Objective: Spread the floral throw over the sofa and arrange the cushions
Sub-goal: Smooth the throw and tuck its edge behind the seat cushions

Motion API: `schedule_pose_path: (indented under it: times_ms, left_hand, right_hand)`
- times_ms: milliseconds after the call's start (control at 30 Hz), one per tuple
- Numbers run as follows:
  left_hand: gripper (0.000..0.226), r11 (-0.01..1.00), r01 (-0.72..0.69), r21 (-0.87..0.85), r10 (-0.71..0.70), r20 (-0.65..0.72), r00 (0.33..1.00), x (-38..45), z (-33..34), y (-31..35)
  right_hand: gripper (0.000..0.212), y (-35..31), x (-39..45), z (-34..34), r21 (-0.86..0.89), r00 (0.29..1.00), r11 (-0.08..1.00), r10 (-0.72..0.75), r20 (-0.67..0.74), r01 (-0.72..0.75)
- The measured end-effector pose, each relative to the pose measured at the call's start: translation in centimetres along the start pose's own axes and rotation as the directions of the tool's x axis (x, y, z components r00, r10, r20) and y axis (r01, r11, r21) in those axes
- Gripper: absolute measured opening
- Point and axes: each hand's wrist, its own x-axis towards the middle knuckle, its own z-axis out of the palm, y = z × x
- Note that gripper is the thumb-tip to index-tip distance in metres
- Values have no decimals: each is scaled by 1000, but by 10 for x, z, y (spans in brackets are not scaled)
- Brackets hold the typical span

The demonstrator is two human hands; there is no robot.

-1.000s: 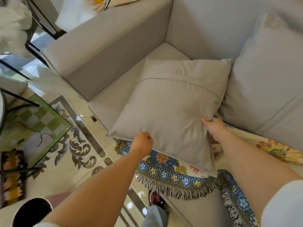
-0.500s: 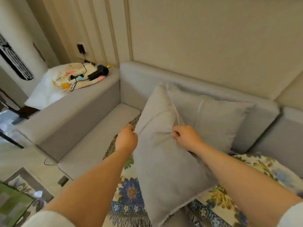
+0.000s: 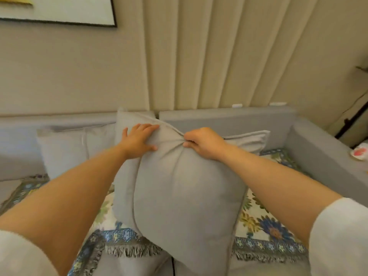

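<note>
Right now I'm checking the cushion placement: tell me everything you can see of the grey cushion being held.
The grey cushion is plain, soft woven-looking fabric with a piped seam, standing roughly upright on the floral throw, its lower corner hanging past the seat front. The right hand pinches its top edge into folds; the left hand lies flat against its upper left.

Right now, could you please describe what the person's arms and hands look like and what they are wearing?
Both forearms are bare from wrist to near the elbow, below pale white sleeves: the left sleeve and the right sleeve look soft and loose. The left hand and the right hand wear no gloves; no ring, watch or bracelet is visible on them.
</note>
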Motion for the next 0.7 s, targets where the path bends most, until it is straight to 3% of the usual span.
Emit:
schedule_pose_path:
  times_ms: [133,333,433,500,600,700]
  left_hand:
    - [74,989,-110,97,97,134,986,44,20,77]
    - [69,974,-226,-8,224,159,961,127,76,164]
    - [86,971,-237,-40,240,218,946,165,87,194]
    - [95,965,-262,29,244,277,930,188,91,215]
    - [80,942,-298,154,230,353,907,218,105,251]
    - [72,964,-249,95,195,382,903,248,130,287]
  right_hand:
    - [27,67,-38,-9,-111,996,991,82,24,-79]
    - [27,177,-68,-2,-203,973,955,229,42,-216]
    - [30,221,-78,-1,-249,956,936,279,90,-249]
    - [31,249,-83,1,-262,948,930,295,117,-257]
    - [29,296,-90,6,-256,944,932,299,139,-258]
    - [25,353,-91,11,-234,934,929,325,148,-287]
